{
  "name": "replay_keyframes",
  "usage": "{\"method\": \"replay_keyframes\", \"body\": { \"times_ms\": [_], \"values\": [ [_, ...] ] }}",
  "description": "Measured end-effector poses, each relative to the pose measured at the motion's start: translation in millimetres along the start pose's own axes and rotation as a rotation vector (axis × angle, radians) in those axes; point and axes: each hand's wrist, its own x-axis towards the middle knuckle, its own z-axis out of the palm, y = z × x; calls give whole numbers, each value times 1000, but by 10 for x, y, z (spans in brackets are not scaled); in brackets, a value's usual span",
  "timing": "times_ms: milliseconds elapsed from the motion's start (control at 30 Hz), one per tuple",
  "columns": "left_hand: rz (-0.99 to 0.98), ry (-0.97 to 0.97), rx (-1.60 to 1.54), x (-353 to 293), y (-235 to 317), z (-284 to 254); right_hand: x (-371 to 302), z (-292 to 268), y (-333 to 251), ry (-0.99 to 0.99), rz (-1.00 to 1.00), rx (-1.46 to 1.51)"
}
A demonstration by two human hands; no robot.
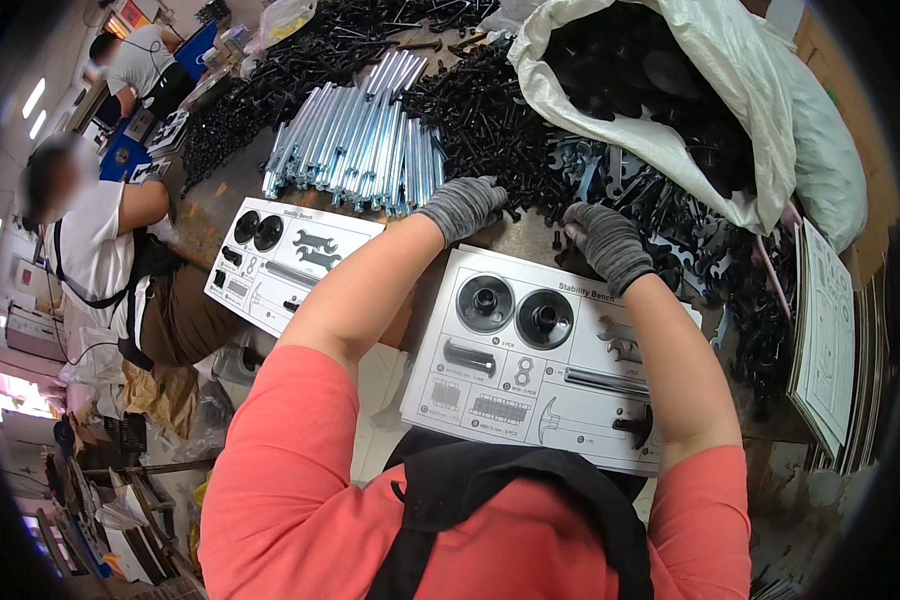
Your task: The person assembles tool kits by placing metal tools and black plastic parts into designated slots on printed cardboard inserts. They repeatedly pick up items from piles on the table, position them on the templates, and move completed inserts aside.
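The left hand (462, 205), in a grey glove, lies palm down on the near rim of the black screw pile (490, 130), fingers curled into the screws; whether its grip has closed on one cannot be told. The right hand (606, 243), gloved the same, rests just beside it on the bench (515, 240), fingers bent down among loose screws and flat black wrenches (620, 180); its grip too is hidden. Only a narrow strip of bare bench lies between the two hands. Right under the wrists lies a white card (530, 350) printed with part outlines, carrying two black round caps (515, 308), a black handle, a grey rod and a black knob at its near right corner; its far edge almost meets the hands. A second card (290, 262) lies to the left, at the bench's left edge, with little room between the two. Beyond the left hand a bundle of bright steel tubes (360, 140) blocks the way. To the right a white sack (710, 90) of black parts spills toward the hand, and a stack of printed sheets (825, 340) lines the right edge. Another person (100, 250) sits off the left edge.
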Motion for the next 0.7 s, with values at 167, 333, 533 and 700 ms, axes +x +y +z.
{"method": "replay_keyframes", "body": {
  "times_ms": [167,333,533,700],
  "values": [
    [5,82,-53,-27,96,-58,-271,11,99,143,-24,404],
    [-11,-73,322,175,319,89,-589,-169,-157,-1,228,757],
    [-14,65,105,-95,370,-229,-996,-184,-375,-103,211,770],
    [299,355,-320,-1242,552,-306,-1381,43,-496,-209,29,810]
  ]
}}
